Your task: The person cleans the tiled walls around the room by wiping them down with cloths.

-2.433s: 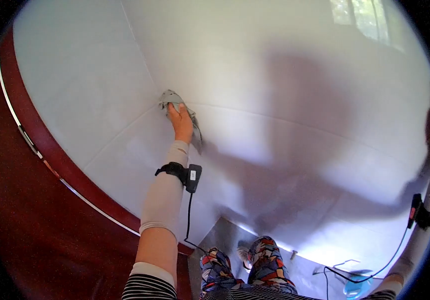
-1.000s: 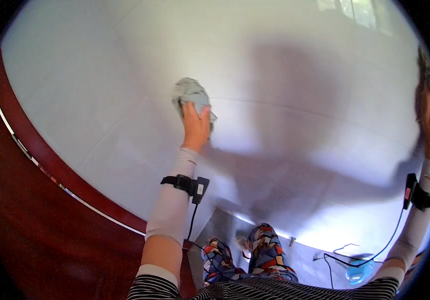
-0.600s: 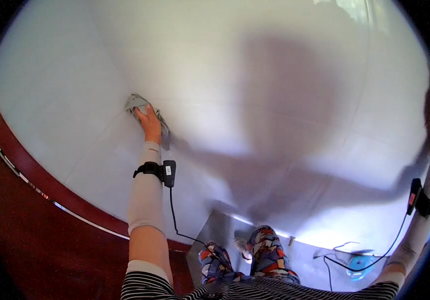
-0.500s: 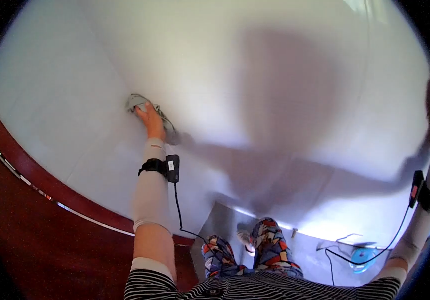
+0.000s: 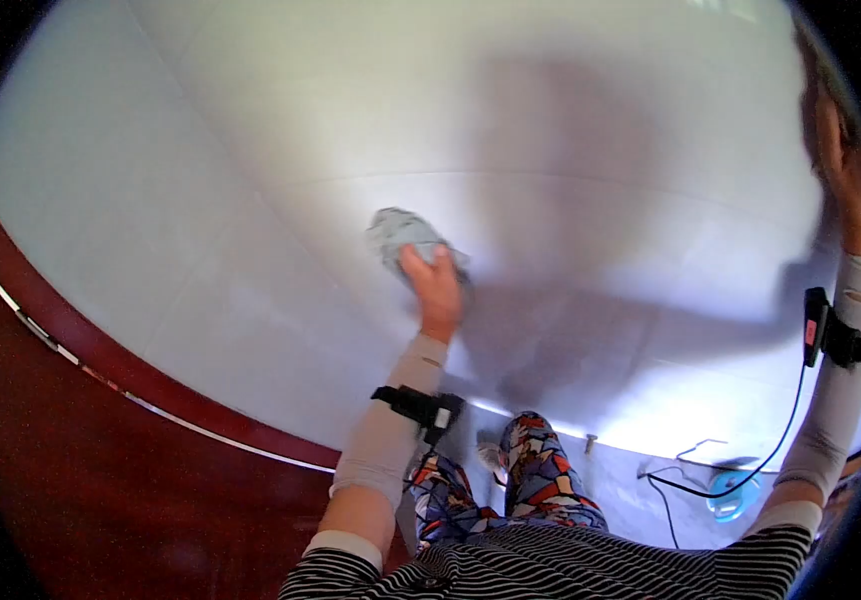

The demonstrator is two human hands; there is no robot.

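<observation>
My left hand (image 5: 434, 283) is closed on a crumpled grey cloth (image 5: 405, 238) and presses it against the pale tiled wall (image 5: 350, 130). The thumb and a finger show on top of the cloth; the other fingers are partly hidden. At the far right edge, my right hand (image 5: 847, 165) is raised with its fingers stretched upward, beside a dark edge on the wall. Nothing shows in it, though its outer side is dim and cut off by the lens border.
A dark red panel (image 5: 150, 480) with a light strip runs along the left. A light blue object (image 5: 732, 496) lies on the grey floor at lower right. Black cables (image 5: 710, 493) run from the wrist devices. My shadow covers part of the wall.
My left hand has moved the cloth to the right and slightly down, away from the wall corner. My right arm has shifted upward, bringing the right hand into clearer view.
</observation>
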